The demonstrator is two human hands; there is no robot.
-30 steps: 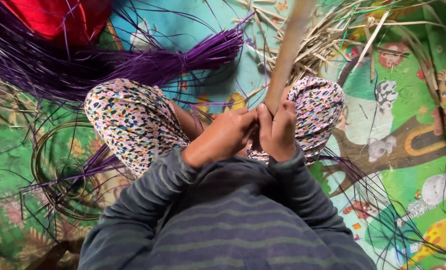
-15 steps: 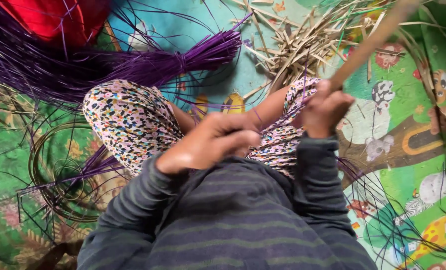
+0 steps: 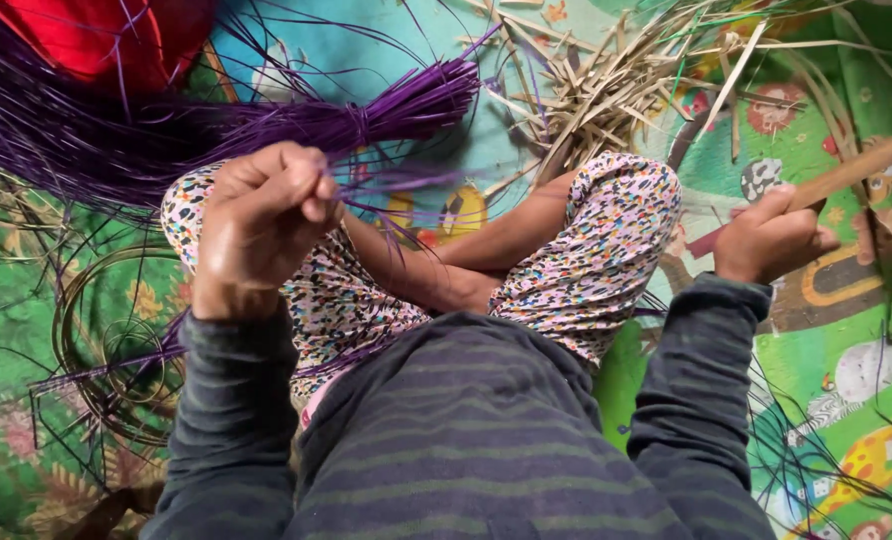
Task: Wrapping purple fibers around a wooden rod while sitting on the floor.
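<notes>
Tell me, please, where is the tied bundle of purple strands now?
In the head view, the tied bundle of purple strands lies on the mat, upper left, just above the left hand and left of the pile of pale strips.

Matt wooden stick [image 3: 859,166], glossy purple strands [image 3: 266,125]

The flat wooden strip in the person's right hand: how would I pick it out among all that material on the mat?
Start at the green patterned mat, then find the right hand beside the right knee. The wooden strip runs from that fist up towards the right edge. It is one broad, tan, straight slat, unlike the thin pale splints heaped above the knee or the fine purple strands.
</notes>
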